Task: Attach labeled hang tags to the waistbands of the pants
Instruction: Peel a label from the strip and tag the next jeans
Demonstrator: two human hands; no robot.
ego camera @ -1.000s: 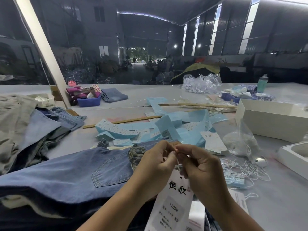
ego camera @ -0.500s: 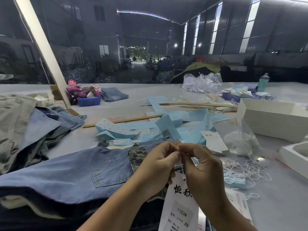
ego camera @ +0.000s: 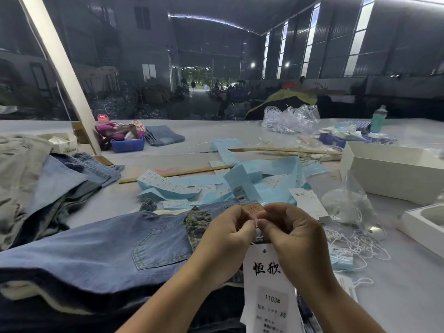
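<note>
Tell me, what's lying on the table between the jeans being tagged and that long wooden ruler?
In the head view, a heap of light blue paper strips with small white printed labels fills the stretch between the jeans and the wooden ruler.

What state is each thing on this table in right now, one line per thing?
Left hand: fingers curled, pinching at the waistband.
Right hand: fingers curled, pinching the string.
Hang tag: hanging below the hands, printed side up.
Jeans: lying flat, back pocket up.
White box: open.
Blue bin: filled.
Bottle: upright.
</note>
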